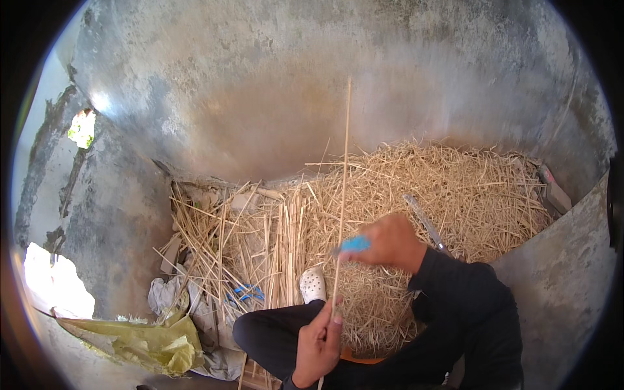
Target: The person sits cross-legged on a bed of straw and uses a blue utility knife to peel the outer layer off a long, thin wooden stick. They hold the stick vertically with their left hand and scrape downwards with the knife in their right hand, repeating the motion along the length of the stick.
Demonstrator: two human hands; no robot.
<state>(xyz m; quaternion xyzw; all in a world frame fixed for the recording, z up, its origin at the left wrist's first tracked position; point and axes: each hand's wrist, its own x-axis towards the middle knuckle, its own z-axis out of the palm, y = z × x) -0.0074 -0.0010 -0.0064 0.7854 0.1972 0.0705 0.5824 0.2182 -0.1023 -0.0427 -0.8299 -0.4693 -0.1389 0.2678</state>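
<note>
My left hand (320,341) is closed around the lower part of a long, thin bamboo strip (345,156), which stands nearly upright in front of me, its tip against the view of the wall. Higher on the strip, my right hand (390,242) grips a blue-handled tool (355,244). Motion blurs the tool's working end, which meets the strip, so its exact kind is unclear. Beyond the right hand, a long metal blade (426,222) lies on a heap of thin shavings (461,188).
Split bamboo strips (286,240) lie in a bundle and scattered to the left. Near them are a blue item (246,294) and a yellow-green sack (143,344). My foot in a white clog (312,286) rests beside the shavings. Concrete walls (260,84) close in the space.
</note>
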